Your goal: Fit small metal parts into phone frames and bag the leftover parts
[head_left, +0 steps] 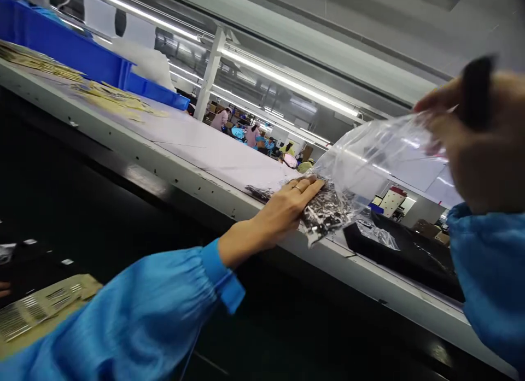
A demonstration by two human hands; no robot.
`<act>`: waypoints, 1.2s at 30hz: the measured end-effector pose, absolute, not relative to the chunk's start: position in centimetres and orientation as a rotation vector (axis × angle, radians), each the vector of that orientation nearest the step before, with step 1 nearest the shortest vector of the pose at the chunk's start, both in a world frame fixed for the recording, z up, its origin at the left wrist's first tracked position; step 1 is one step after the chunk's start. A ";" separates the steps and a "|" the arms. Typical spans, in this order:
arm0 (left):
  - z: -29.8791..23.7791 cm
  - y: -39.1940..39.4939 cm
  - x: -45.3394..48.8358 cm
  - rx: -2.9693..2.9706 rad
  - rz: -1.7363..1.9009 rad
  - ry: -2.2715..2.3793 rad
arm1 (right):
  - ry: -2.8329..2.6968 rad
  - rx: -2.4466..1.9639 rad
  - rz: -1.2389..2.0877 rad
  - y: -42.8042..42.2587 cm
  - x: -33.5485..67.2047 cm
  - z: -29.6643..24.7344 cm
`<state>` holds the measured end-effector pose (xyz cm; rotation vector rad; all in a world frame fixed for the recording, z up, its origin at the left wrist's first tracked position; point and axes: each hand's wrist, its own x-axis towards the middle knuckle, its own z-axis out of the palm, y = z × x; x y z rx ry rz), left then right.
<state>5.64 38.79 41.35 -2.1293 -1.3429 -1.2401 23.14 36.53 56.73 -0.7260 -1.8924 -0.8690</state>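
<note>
My left hand (287, 206) reaches up to the raised shelf (197, 146), its fingers curled round the lower end of a clear plastic bag (361, 168) with small dark metal parts (326, 209) inside. My right hand (471, 135), close to the camera and blurred, pinches the bag's upper edge and holds a dark object (476, 91) I cannot make out. Both arms wear blue sleeves. A few loose dark parts (260, 193) lie on the shelf beside my left hand.
Blue bins (74, 53) and yellowish sheets (110, 97) sit at the shelf's left end. A black tray (406, 255) lies right of the bag. Metal comb-like strips (36, 310) rest on the lower bench at bottom left. Other people work far behind.
</note>
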 end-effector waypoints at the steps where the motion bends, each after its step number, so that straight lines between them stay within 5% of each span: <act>1: 41.9 40.2 5.9 -2.115 -1.147 -1.362 | -1.888 -0.723 -0.906 36.9 23.1 56.5; 10: 42.2 49.0 8.4 -1.939 -0.963 -1.529 | -2.397 -1.051 -0.568 43.5 22.2 53.1; 18: 42.8 43.5 9.5 -1.761 -1.157 -1.368 | -2.393 -1.353 -0.240 47.4 30.8 53.9; 23: 44.1 43.6 14.3 -2.227 -0.866 -1.147 | -2.671 -1.451 -0.008 50.8 33.1 49.8; 29: 43.2 48.3 14.9 -2.095 -0.874 -1.700 | -2.425 -1.429 -0.010 53.0 33.3 47.2; 36: 42.7 47.8 14.7 -2.131 -1.128 -1.764 | -2.002 -1.222 0.236 53.8 35.6 49.7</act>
